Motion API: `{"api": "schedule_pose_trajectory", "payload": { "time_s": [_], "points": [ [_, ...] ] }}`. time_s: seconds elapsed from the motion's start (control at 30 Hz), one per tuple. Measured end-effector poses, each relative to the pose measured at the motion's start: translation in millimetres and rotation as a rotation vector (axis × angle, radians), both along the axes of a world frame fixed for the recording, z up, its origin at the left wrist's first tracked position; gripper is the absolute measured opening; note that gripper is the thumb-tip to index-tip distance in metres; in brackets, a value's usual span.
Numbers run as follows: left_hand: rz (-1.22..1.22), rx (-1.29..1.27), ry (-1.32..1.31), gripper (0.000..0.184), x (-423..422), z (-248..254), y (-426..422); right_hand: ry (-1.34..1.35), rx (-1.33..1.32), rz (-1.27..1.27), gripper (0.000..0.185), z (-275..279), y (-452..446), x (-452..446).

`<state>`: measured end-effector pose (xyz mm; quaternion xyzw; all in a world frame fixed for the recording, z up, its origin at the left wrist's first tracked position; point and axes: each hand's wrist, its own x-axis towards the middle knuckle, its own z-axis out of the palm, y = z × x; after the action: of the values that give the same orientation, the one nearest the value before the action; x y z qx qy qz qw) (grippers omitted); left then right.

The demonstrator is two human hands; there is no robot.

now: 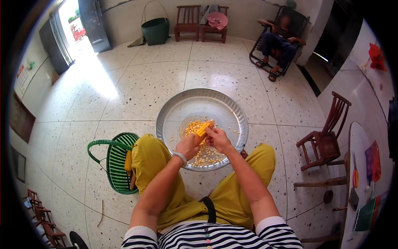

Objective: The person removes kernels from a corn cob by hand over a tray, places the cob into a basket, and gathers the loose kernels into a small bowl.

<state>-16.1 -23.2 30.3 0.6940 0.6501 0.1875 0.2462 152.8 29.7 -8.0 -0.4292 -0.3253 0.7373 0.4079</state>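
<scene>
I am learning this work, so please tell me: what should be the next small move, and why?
Perhaps press the right hand along the corn cob: yellow rows remain on it, the left hand also holds it, and loose kernels already lie in the metal tray below.

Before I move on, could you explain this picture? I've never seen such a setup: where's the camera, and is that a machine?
No machine here: these are a person's bare hands. The one picture comes from a camera worn on their head, looking forward and down. The left hand holds a yellow corn cob, and the right hand touches it. Beneath them is a wide metal tray with loose kernels lying in it. Beside the left knee is a green basket with more corn inside.
</scene>
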Motion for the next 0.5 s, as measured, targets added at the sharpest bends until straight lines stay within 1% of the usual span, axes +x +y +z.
{"api": "schedule_pose_trajectory", "payload": {
  "time_s": [0.07,0.23,0.37,0.5],
  "points": [
    [-0.013,0.012,0.008,0.032,-2.2,-1.2,0.5,0.056,-0.007,0.057,0.022,3.7,0.5,3.0],
    [-0.033,0.017,0.022,0.033,-5.4,-6.5,1.1,0.176,-0.043,0.104,0.015,2.2,0.8,6.2],
    [-0.024,0.0,0.02,0.034,-3.6,-0.8,-0.7,0.241,-0.013,0.111,0.01,-1.6,1.2,5.7],
    [-0.008,-0.001,-0.003,0.033,-3.7,-4.0,-0.1,0.259,0.028,0.045,0.008,0.5,-1.1,0.1]
  ]
}}
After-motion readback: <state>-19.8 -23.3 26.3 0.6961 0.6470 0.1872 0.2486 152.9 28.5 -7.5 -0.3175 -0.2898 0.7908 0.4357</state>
